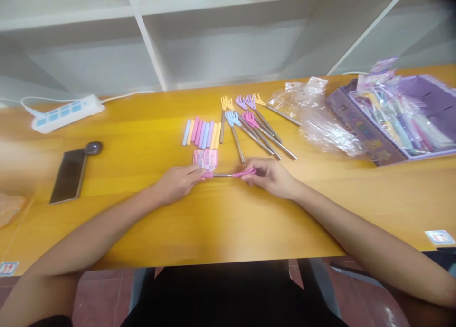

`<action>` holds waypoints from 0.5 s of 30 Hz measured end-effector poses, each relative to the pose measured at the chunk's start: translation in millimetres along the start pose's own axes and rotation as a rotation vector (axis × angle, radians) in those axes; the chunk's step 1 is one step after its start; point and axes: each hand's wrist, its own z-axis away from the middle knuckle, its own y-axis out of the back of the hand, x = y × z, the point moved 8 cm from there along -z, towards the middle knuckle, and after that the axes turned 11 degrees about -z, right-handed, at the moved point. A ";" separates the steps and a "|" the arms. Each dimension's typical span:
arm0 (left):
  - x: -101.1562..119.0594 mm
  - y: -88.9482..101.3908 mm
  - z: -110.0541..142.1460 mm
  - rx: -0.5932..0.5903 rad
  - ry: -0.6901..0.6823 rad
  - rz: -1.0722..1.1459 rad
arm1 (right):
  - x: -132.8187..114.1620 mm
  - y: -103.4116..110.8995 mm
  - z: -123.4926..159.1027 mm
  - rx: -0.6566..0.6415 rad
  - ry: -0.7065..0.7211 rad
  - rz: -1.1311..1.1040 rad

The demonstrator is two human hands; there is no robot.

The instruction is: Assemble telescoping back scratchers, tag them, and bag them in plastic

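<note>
A pink back scratcher [223,175] lies level between my two hands, its metal rod showing in the middle. My left hand [180,182] is closed on its pink handle end. My right hand [270,177] pinches the pink claw head at the other end. Just beyond my left fingers lie pink printed cards [205,159]. Farther back is a row of pastel handle tubes [202,134] in blue, yellow, pink and purple. Right of these, several claw heads on metal rods [254,127] lie spread out, with no coloured handles on them.
Clear plastic bags [317,118] are heaped at the back right, beside a purple display box [392,123] holding bagged back scratchers. On the left are a white power strip [67,112], a dark phone [68,175] and a mouse [93,148]. A shelf [228,51] stands behind.
</note>
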 end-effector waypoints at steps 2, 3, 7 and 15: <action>0.2 -0.6 -0.4 -0.012 0.007 0.010 | 0.7 -0.4 0.4 -0.002 -0.001 -0.002; 0.7 -0.4 -0.6 -0.013 0.005 0.004 | 1.0 -0.5 0.7 -0.002 -0.002 -0.002; 3.7 1.1 -0.8 -0.003 -0.013 -0.033 | 2.8 -1.4 1.8 0.003 -0.017 -0.005; -0.1 -3.6 -1.8 -0.057 0.024 0.060 | -5.6 -2.2 1.0 0.014 -0.017 0.006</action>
